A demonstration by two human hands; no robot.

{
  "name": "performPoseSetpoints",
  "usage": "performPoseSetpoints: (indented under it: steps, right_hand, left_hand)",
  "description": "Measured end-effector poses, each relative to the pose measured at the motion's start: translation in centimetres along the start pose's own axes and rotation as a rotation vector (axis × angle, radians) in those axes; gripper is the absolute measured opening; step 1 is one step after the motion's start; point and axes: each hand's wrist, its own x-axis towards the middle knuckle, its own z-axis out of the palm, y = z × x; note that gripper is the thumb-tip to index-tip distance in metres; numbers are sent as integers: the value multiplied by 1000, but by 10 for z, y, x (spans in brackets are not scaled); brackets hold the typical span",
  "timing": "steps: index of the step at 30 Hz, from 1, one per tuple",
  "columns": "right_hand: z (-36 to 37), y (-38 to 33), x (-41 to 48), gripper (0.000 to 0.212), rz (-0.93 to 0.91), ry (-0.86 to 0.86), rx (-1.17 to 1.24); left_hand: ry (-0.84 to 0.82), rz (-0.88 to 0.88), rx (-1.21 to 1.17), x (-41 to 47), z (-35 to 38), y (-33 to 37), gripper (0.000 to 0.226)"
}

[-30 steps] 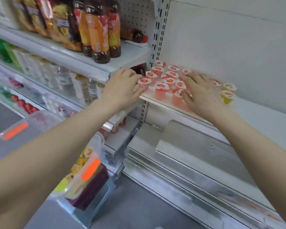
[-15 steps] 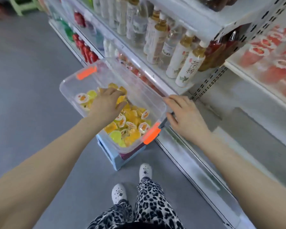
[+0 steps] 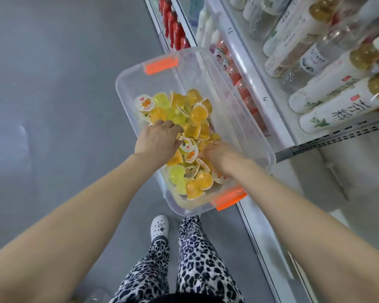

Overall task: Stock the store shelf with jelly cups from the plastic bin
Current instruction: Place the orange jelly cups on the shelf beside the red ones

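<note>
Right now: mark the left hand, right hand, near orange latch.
left hand [image 3: 157,141], head view, back of hand.
right hand [image 3: 219,157], head view, back of hand.
near orange latch [image 3: 230,200], head view, middle of the clip.

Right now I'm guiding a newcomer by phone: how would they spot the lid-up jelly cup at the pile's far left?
Find the clear plastic bin with orange latches beside the shelving. At the far left edge of its pile, beyond the left hand, one jelly cup lies lid-up: white lid, orange fruit, while its neighbours show translucent sides.
</note>
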Motion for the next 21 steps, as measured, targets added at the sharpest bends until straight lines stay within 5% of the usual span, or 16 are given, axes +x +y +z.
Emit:
performPoseSetpoints:
  steps: [6, 15, 21]
  right_hand:
    - [10, 4, 13, 57, 25, -7, -32]
    - [8, 33, -29, 55, 235, 718, 348]
    - [17, 26, -45, 53, 319, 765, 395]
  left_hand:
    - [-8, -8, 50, 0, 2, -2, 37]
    - [-380, -58, 306, 14, 3, 12, 32]
    - [-488, -87, 385, 32, 17, 34, 35]
